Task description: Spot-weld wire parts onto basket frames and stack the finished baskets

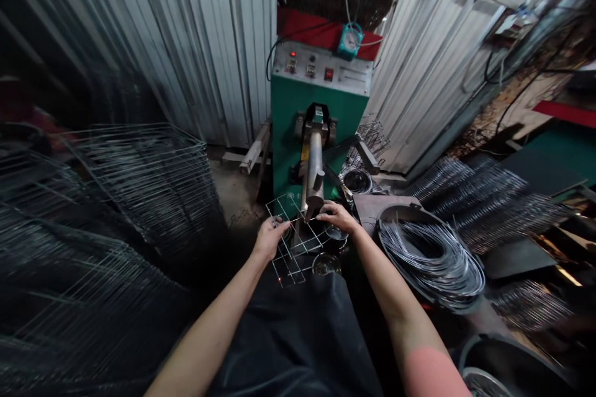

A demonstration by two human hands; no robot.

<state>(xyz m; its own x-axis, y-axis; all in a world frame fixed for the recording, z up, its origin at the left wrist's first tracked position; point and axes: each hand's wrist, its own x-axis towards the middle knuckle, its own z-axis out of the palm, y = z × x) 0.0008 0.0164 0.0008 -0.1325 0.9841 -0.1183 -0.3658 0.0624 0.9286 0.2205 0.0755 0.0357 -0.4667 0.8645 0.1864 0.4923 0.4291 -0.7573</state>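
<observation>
Right now, reaching forward and down with both bare forearms (209, 329), elbows low and wide apart, wrists angling inward above a dark apron (293, 341). Holding the left hand (271, 239) at the near-left edge of a flat wire grid (293, 239), its fingers (278, 221) curling together and pinching the wires. Keeping the right hand (331, 217) palm-down at the grid's far-right side, its fingers (318, 217) lying close together and reaching toward the welding electrode (313, 198); clamping or merely resting, impossible to tell from this view. Positioning the grid tilted, directly below that electrode, in front of a green spot-welding machine (291, 124) with a control panel (321, 68) above. Showing a coil of bright wire (431, 260) lying in a round holder just beyond the right hand, stacks of wire grids (139, 198) rising on the left, more stacked grids (484, 198) on the right, and corrugated metal sheeting (209, 43) standing behind the machine.
</observation>
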